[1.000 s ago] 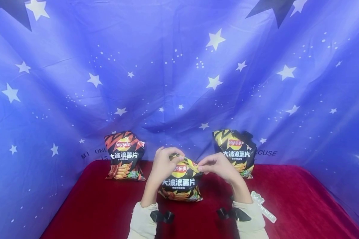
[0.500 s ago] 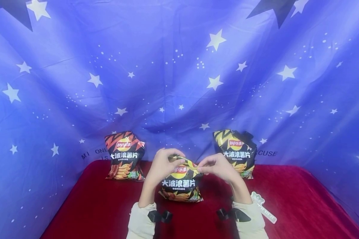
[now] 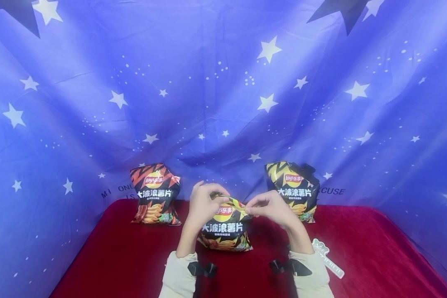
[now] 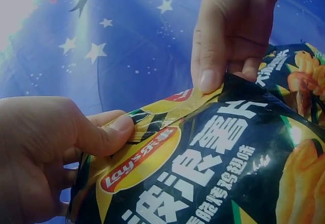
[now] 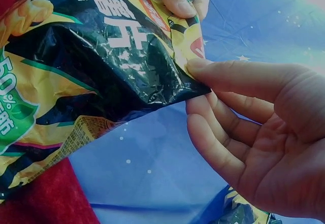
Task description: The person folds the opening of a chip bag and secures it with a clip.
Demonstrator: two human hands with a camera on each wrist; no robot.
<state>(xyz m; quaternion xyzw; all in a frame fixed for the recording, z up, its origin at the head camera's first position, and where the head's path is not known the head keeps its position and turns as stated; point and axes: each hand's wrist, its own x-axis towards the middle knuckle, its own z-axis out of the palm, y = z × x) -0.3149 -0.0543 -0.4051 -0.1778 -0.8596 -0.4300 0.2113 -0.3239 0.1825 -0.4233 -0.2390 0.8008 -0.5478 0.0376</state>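
Observation:
A black and yellow chip bag (image 3: 223, 228) stands at the middle of the table, its top edge folded down over the front. My left hand (image 3: 205, 203) pinches the folded top at its left side, thumb in front. At the right end of the fold, my right hand (image 3: 272, 208) pinches the edge between thumb and fingers. In the left wrist view the thumb of the left hand (image 4: 56, 137) presses on the fold beside the logo. The right wrist view has the right hand (image 5: 264, 127) gripping the bag's top corner (image 5: 152, 76).
A red and black chip bag (image 3: 155, 196) stands at the back left. Behind my right hand is another yellow and black bag (image 3: 292, 186) with a black clip-like piece at its top corner. A pale, translucent clip (image 3: 329, 260) lies on the red tablecloth (image 3: 372, 244). A blue starry curtain (image 3: 208, 103) hangs behind.
Both hands keep their hold on the folded top. Only slight shifts of the left hand and forearm show; the bags and the pale clip stay where they were.

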